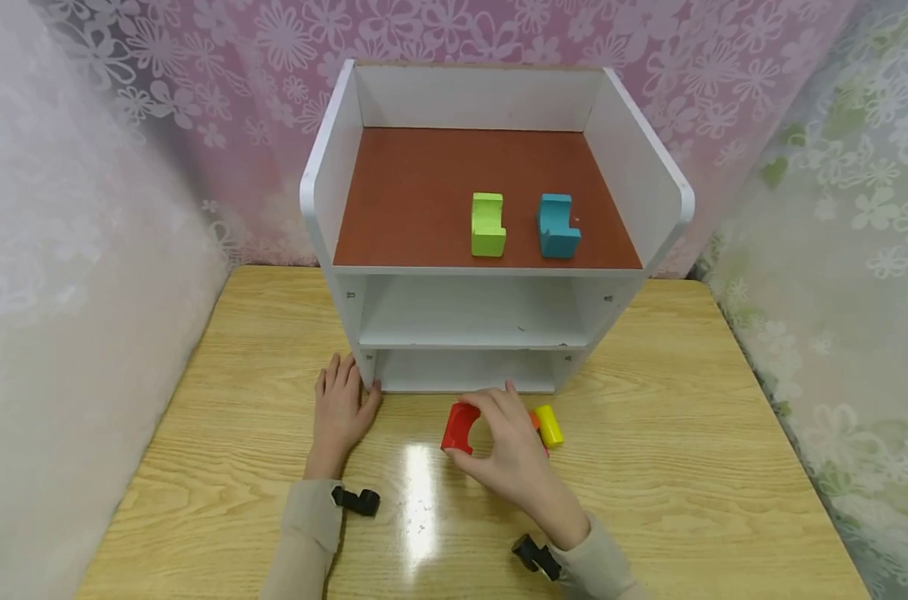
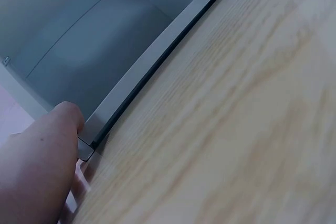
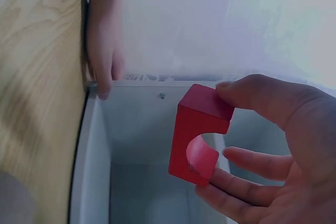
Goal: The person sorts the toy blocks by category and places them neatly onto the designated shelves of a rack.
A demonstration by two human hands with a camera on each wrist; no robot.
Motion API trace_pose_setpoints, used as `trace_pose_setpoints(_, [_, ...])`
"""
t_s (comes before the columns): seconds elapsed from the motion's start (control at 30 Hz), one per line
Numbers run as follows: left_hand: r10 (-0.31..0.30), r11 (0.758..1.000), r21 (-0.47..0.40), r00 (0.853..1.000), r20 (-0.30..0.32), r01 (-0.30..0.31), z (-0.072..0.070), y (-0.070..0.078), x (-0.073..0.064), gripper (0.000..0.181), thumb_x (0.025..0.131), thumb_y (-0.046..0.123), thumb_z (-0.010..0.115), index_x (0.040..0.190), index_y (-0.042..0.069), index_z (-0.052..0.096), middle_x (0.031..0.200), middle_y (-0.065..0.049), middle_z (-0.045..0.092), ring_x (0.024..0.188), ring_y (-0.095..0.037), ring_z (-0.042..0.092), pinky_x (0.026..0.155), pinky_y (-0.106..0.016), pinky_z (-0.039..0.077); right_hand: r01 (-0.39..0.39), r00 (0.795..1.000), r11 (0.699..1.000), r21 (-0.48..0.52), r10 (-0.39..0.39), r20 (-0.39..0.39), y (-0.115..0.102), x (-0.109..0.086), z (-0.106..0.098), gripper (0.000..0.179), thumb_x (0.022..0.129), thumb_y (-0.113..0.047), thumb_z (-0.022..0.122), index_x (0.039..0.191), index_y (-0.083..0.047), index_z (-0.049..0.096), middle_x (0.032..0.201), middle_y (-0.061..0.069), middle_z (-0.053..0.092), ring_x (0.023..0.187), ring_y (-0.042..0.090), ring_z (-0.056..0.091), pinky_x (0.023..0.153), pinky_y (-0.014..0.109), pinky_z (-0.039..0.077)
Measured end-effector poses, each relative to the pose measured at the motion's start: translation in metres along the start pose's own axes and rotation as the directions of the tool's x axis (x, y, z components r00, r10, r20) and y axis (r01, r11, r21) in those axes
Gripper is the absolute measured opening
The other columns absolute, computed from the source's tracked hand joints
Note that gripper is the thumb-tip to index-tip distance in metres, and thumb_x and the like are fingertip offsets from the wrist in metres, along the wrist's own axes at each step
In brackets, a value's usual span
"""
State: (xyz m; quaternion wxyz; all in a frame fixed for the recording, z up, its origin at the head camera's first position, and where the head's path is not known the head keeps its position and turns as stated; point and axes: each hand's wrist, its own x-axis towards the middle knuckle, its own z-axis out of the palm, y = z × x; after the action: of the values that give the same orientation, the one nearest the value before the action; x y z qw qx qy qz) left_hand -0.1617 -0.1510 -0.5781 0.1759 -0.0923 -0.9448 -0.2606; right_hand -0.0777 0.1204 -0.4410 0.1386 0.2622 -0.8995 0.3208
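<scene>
My right hand (image 1: 510,454) pinches a red block (image 1: 457,427) with a curved cutout, thumb on one end and fingertips on the other. In the right wrist view the red block (image 3: 191,135) is held up before the shelf's lower compartment. My left hand (image 1: 341,417) rests at the lower left corner of the white shelf (image 1: 472,310). Its fingers lie straight along the outer side panel and its thumb (image 2: 68,116) touches the front corner. Beyond the right hand lies a yellow cylinder block (image 1: 549,426), with orange and red pieces mostly hidden by that hand.
On the shelf's brown top stand a lime green block (image 1: 488,242) and a blue block (image 1: 559,242), each with a cutout. White side walls border that top. The wooden table (image 1: 686,467) extends around the shelf, and patterned curtains (image 1: 836,250) hang behind and at the sides.
</scene>
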Motion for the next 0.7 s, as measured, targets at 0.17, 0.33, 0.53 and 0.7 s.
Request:
trace_pose_setpoints(0.17, [-0.004,1.0,0.0,1.0,-0.002,0.004,0.0,0.0,0.0,0.029,0.092,0.036,0.051,0.106,0.011,0.056,0.146,-0.005,0.038,0.137,-0.038,0.024,0.108,-0.058,0.014,0.035,0.999,0.999,0.009,-0.035,0.029,-0.007,0.005,-0.014,0.054,0.069,-0.029,0.081,0.114,-0.01,0.059,0.106,-0.001,0.058,0.1,0.017,0.051,0.112,0.051,0.016])
trace_pose_setpoints(0.33, [-0.004,1.0,-0.008,1.0,-0.003,0.004,0.0,0.001,0.0,0.031,0.092,0.036,0.051,0.109,0.01,0.057,0.146,-0.006,0.038,0.137,-0.038,0.024,0.108,-0.059,0.014,0.096,0.994,0.995,0.003,-0.096,0.042,-0.015,0.011,-0.028,0.053,0.068,-0.029,0.081,0.113,-0.009,0.059,0.106,0.0,0.059,0.099,0.017,0.054,0.113,0.049,0.016])
trace_pose_setpoints(0.53, [-0.008,1.0,-0.012,1.0,-0.003,0.008,0.001,0.0,0.0,0.03,0.092,0.036,0.051,0.107,0.011,0.057,0.146,-0.005,0.038,0.137,-0.038,0.024,0.108,-0.058,0.014,0.205,0.978,0.979,-0.004,-0.205,0.041,-0.026,0.019,-0.049,0.054,0.066,-0.027,0.082,0.112,-0.007,0.06,0.106,0.0,0.059,0.099,0.014,0.054,0.113,0.049,0.017])
trace_pose_setpoints(0.7, [0.002,1.0,-0.015,1.0,-0.015,-0.002,0.0,0.001,0.001,0.033,0.091,0.035,0.052,0.113,0.01,0.056,0.145,-0.006,0.039,0.136,-0.039,0.025,0.107,-0.059,0.015,0.265,0.964,0.964,-0.005,-0.264,0.039,-0.034,0.028,-0.066,0.055,0.065,-0.026,0.083,0.111,-0.006,0.061,0.104,0.001,0.059,0.101,0.015,0.053,0.112,0.05,0.018])
